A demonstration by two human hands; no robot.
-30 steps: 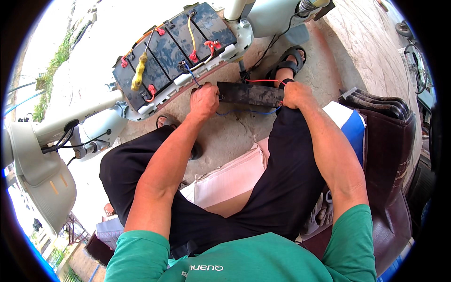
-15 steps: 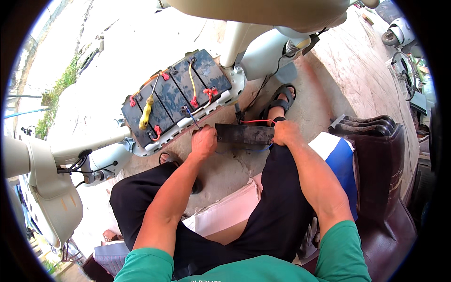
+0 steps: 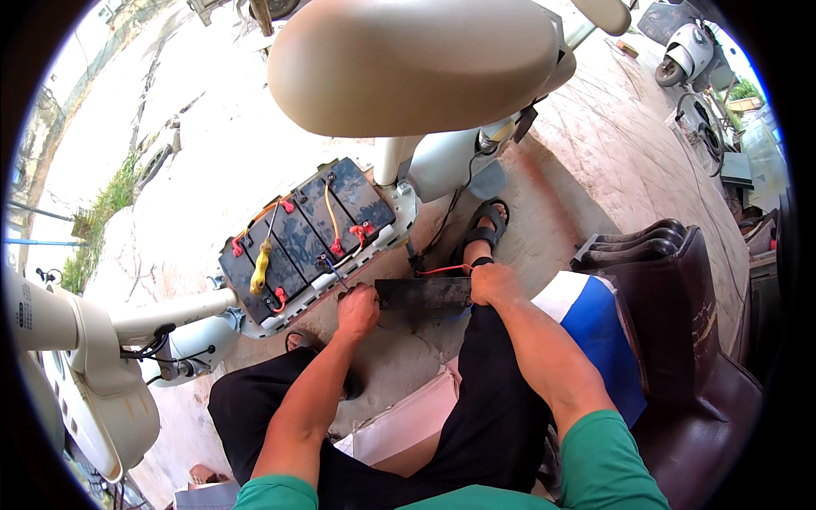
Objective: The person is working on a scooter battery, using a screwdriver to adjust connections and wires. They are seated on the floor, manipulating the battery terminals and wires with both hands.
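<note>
A black rectangular box [image 3: 425,295] is held level between my hands, just above the ground. My left hand [image 3: 359,310] is closed at its left end, where a thin dark-blue wire [image 3: 337,272] runs up to the batteries. My right hand [image 3: 495,284] grips the right end by my right knee, near a red wire [image 3: 444,270]. Beyond my left hand, several black batteries [image 3: 308,234] sit side by side on the scooter's footboard, linked by orange, yellow and red leads. A screwdriver with a yellow handle [image 3: 260,270] lies across them.
The scooter's beige seat [image 3: 416,68] overhangs at the top, and its front column [image 3: 51,314] stands at left. A worn maroon seat [image 3: 671,340] stands at right, beside a blue and white panel [image 3: 599,327]. A pink-white carton [image 3: 399,408] lies between my legs.
The view has tilted upward, so more of the scooter's seat shows and everything else sits lower. Both hands still hold the black box, with little visible change in grip.
</note>
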